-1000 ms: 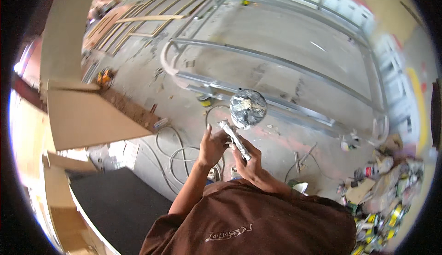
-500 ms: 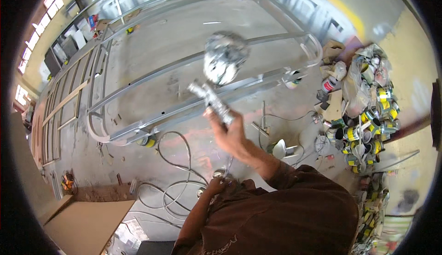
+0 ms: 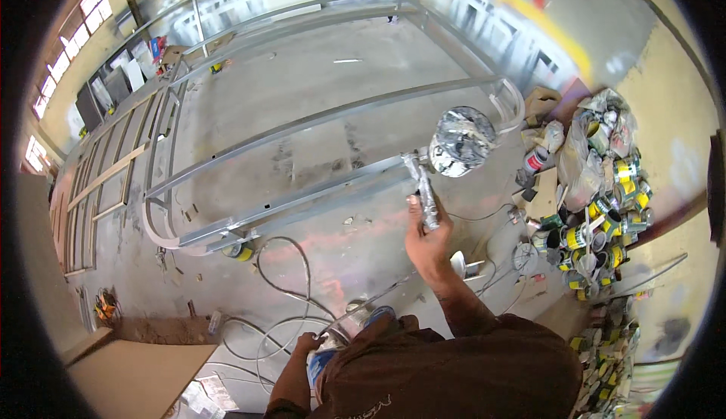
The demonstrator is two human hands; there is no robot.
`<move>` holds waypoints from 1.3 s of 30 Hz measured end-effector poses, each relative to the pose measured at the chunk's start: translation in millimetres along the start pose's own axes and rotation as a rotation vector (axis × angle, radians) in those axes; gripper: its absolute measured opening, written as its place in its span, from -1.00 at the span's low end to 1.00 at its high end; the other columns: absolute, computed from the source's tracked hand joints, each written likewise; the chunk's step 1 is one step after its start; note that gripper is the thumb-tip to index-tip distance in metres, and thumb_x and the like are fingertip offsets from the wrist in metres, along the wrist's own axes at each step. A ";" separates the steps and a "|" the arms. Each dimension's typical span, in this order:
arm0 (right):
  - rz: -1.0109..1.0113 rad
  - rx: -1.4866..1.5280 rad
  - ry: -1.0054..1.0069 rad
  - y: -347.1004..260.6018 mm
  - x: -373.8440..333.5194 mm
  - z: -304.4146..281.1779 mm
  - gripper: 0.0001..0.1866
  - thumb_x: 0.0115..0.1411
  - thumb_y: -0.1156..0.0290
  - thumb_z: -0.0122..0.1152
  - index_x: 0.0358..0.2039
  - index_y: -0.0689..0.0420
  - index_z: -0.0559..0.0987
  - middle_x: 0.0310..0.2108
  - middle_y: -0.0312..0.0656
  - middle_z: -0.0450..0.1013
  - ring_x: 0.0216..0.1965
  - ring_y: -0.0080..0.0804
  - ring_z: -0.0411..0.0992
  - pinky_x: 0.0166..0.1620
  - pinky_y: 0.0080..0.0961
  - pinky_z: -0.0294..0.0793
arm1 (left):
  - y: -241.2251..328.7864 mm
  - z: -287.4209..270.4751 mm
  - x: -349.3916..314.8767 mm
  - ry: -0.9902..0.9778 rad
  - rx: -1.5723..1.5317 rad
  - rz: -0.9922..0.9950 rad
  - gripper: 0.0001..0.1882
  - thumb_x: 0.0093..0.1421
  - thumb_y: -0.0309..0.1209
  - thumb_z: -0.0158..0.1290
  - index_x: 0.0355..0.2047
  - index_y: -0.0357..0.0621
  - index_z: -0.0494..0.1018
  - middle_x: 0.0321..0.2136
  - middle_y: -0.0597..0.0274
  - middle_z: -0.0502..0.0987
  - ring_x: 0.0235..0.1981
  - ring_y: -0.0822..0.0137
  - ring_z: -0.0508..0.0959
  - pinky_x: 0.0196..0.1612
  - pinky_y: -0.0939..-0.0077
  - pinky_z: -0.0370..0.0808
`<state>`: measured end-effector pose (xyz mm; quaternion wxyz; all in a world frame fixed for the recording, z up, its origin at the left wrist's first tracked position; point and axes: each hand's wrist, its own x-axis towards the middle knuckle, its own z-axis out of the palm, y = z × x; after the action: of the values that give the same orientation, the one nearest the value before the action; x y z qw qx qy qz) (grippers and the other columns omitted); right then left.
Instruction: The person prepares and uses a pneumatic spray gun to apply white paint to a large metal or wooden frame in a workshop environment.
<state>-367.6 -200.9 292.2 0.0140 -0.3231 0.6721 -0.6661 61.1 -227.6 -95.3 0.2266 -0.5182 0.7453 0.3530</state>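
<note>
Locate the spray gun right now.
In the head view, the spray gun is right of centre, in the right grip, its cup just left of the curved right end of the metal frame.

A workshop for metalwork and spray painting, roomy and rough. A large metal tube frame [image 3: 302,194] lies across the stained, bare floor [image 3: 295,79]. The wall [image 3: 484,18] carries white, blue and yellow overspray. Used paint cans [image 3: 597,226] are heaped along the right side, a hose [image 3: 308,277] coils loosely, and a paint-crusted spray gun [image 3: 454,150] is in use. Wooden slats [image 3: 110,175] lie at left, below paned windows [image 3: 76,41].
</note>
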 end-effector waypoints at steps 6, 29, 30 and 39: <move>0.050 0.037 0.025 -18.0 -6.4 17.3 -0.80 0.31 0.42 0.18 -0.17 0.31 0.54 -0.50 -0.41 0.40 -0.51 -0.73 0.24 -0.50 -0.68 0.23 | -17.2 -31.8 18.2 -0.330 -0.012 0.044 -0.41 0.08 0.08 0.14 0.02 0.01 0.55 -0.10 -0.01 0.60 -0.10 0.04 0.60 0.07 0.21 0.49; -0.164 0.170 -0.747 -13.1 -122.5 58.2 -0.72 0.24 0.54 0.13 -0.05 0.39 0.50 -0.32 0.03 0.53 -0.35 -0.18 0.54 -0.26 -0.35 0.51 | 279.9 -320.6 -164.9 0.035 -1.850 0.445 -0.56 0.37 -0.16 -0.10 -0.18 -0.38 0.49 -0.38 0.07 0.59 -0.42 0.21 0.61 -0.25 0.33 0.58; -0.161 0.166 -0.746 -9.9 -120.9 58.8 -0.72 0.24 0.54 0.13 -0.05 0.39 0.50 -0.32 0.03 0.53 -0.35 -0.18 0.54 -0.26 -0.35 0.51 | 278.8 -318.3 -164.6 -0.048 -1.995 0.403 -0.60 0.37 -0.22 -0.10 -0.17 -0.40 0.48 -0.38 0.05 0.59 -0.43 0.19 0.61 -0.26 0.33 0.59; -0.197 0.240 -0.810 -13.8 -128.0 71.5 -0.73 0.19 0.54 0.23 -0.09 0.29 0.51 -0.33 -0.02 0.52 -0.32 -0.16 0.55 -0.27 -0.38 0.52 | 261.8 -302.6 -168.1 0.225 -2.030 0.345 -0.74 0.35 -0.39 -0.08 -0.17 -0.39 0.45 -0.36 0.08 0.55 -0.42 0.21 0.59 -0.29 0.29 0.59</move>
<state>-228.5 -205.0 244.0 0.2504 -0.6171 0.4959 -0.5573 -113.9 -299.0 295.4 -0.4415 -0.3816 0.1776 0.7924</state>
